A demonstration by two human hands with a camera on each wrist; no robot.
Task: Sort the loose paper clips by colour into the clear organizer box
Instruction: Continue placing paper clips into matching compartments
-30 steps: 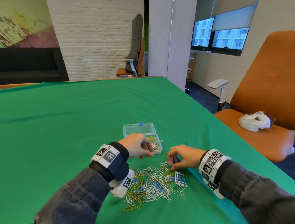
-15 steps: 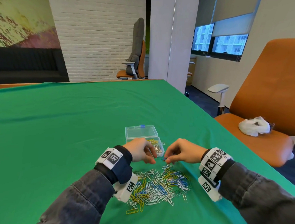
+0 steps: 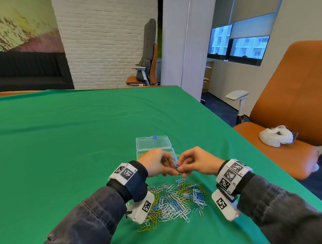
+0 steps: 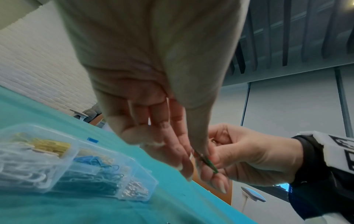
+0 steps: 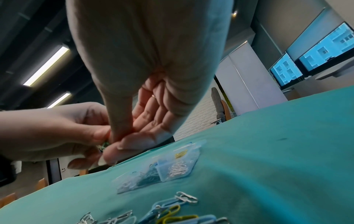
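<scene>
Both hands meet above the green cloth-covered table (image 3: 65, 144); the left hand (image 3: 156, 166) and the right hand (image 3: 197, 163) each pinch, fingertips curled, a small green paper clip (image 4: 210, 164) held between them, with a blue clip beside it; the clear plastic organizer box (image 3: 153, 145), lid open, sits just beyond, partly hidden by the knuckles, its compartments holding yellow, blue, white and silver clips; the loose heap of mixed paper clips (image 3: 178, 198) lies nearer the person, between the wrists; an orange office chair (image 3: 294, 101) bearing a crumpled white plastic bag (image 3: 275, 138) stands to the right.

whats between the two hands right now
A green paper clip, pinched by the left hand and right hand together above the cloth; clearest in the left wrist view.
</scene>
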